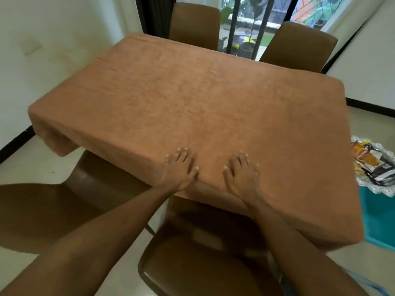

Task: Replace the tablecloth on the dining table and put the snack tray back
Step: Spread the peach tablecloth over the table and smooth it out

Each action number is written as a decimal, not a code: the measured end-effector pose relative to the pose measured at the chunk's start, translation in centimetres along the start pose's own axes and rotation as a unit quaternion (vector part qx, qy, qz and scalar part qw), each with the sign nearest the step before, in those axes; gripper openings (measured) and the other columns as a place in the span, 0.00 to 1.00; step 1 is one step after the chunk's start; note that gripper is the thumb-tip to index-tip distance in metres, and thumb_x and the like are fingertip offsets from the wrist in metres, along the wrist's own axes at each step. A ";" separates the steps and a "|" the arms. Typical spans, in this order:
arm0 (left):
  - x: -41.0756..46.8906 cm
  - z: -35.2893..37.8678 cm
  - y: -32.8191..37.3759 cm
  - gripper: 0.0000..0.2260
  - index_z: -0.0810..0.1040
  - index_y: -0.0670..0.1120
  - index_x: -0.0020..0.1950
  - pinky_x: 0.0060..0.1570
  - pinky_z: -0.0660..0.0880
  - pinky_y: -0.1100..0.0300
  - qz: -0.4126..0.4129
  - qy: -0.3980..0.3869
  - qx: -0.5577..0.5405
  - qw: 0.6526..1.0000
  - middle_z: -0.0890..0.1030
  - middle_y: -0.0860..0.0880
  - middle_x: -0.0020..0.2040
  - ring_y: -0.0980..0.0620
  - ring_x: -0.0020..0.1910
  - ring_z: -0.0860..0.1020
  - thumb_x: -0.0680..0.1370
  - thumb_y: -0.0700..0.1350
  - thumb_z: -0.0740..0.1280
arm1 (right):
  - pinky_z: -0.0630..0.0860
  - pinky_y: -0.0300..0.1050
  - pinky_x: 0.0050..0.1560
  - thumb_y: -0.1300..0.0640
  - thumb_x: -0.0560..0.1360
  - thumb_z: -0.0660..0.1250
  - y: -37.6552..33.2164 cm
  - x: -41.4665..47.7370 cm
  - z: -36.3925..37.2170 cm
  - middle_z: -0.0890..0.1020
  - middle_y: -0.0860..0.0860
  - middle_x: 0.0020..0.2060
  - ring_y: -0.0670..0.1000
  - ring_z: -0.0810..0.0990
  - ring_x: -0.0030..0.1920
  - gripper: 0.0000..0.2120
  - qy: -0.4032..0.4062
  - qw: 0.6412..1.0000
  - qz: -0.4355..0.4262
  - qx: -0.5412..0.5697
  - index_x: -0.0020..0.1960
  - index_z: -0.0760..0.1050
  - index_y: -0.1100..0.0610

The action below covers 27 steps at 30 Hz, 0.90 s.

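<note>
Left hand (pixel 181 167) and right hand (pixel 242 174) are both down flat, side by side at the near edge, fingers straight and a little spread. They are pressing on the brown tablecloth (pixel 192 92), not gripping anything.

The cloth covers the dining table completely, draped over every edge I can see, with the corners hanging in soft folds. It looks plush and slightly mottled, almost towel-like, with only faint rumpling across the top. I'd say it's soft and limp with a bit of weight, so it would drag rather than glide. Flat palms suit smoothing it, and any shifting is best done by pinching the hem at a corner.

Off to the right, well clear of the cloth and lower down, is the snack tray (pixel 384 190). It is silvery with a lacy rim, heaped with packets, and sits on something teal (pixel 378 216) — a tub or bin, I can't tell which. It's probably light, but the load is loose and could slide, so take it by both sides of the rim and keep it level.

Brown chairs stand around: one near (pixel 203 263) right under the arms, and one far (pixel 194 22) by the window.
</note>
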<state>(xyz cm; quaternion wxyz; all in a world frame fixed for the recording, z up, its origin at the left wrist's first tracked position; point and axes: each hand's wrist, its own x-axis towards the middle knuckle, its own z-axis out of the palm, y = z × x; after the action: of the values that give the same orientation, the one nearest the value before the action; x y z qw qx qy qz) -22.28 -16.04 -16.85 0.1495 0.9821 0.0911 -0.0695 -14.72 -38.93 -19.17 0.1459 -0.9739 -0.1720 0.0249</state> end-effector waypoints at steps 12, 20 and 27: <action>5.2 -2.5 -17.0 0.27 0.50 0.54 0.82 0.77 0.44 0.40 -0.052 0.003 0.024 0.998 0.48 0.47 0.83 0.45 0.81 0.46 0.84 0.60 0.47 | 0.40 0.65 0.78 0.38 0.82 0.46 -18.4 6.4 7.2 0.56 0.51 0.82 0.56 0.50 0.82 0.30 -0.053 0.995 -0.086 0.014 0.81 0.58 0.47; 4.4 -6.5 -26.0 0.29 0.52 0.53 0.82 0.78 0.44 0.42 -0.073 -0.020 0.001 0.997 0.48 0.45 0.83 0.43 0.81 0.46 0.83 0.62 0.50 | 0.43 0.65 0.77 0.38 0.82 0.50 -21.9 8.1 8.8 0.62 0.53 0.79 0.56 0.56 0.80 0.25 -0.006 0.998 0.003 0.059 0.74 0.67 0.47; 4.7 -8.5 -36.7 0.30 0.54 0.52 0.82 0.77 0.44 0.47 0.007 0.004 -0.025 1.000 0.50 0.45 0.82 0.45 0.81 0.47 0.83 0.63 0.52 | 0.39 0.68 0.77 0.36 0.82 0.46 -29.8 11.9 11.4 0.53 0.55 0.82 0.59 0.48 0.81 0.32 -0.010 0.993 0.115 0.006 0.82 0.55 0.49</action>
<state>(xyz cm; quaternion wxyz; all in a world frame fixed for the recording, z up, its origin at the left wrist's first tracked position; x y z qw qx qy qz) -24.11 21.74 -19.88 0.1742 0.9790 0.0861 -0.0624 -14.41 -4.90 -21.34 0.1467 -0.9860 -0.0603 0.0519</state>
